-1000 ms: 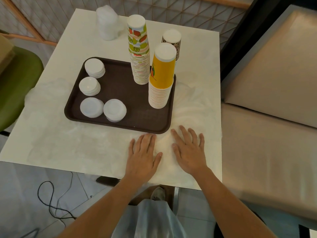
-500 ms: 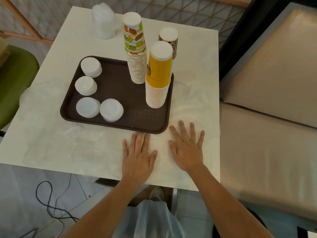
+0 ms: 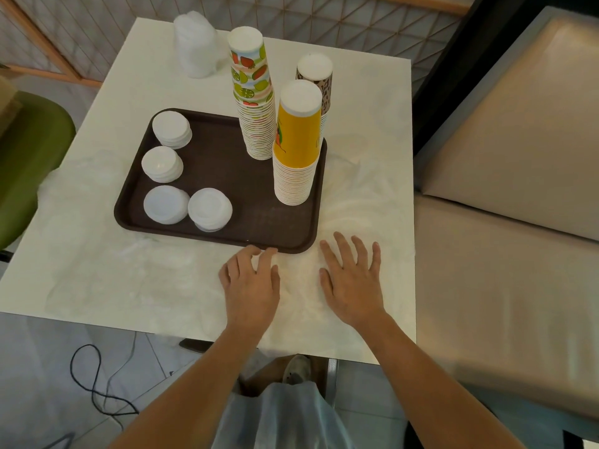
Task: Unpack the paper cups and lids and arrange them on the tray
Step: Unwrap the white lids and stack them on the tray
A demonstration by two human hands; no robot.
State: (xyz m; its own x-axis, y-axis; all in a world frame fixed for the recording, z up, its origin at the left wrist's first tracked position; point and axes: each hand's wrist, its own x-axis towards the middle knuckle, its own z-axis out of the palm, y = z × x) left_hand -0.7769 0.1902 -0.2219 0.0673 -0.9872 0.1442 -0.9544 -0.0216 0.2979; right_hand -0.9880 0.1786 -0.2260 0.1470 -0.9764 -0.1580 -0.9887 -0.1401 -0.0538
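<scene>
Palms down, empty: right hand (image 3: pixel 351 283) flat, left hand (image 3: pixel 251 283) loosely curled. The yellow cups (image 3: pixel 296 140) hide from me the base of the spotted stack (image 3: pixel 319 76).

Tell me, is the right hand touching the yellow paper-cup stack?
Apart. The head view shows the right hand flat on the table, the tray's rim lying between it and the yellow paper-cup stack.

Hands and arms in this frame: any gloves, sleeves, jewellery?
Both bare: the left hand and right hand show no gloves, rings or watch. No sleeves on the forearms as far as the frame reaches. Between them is a pale blue-grey garment.
</scene>
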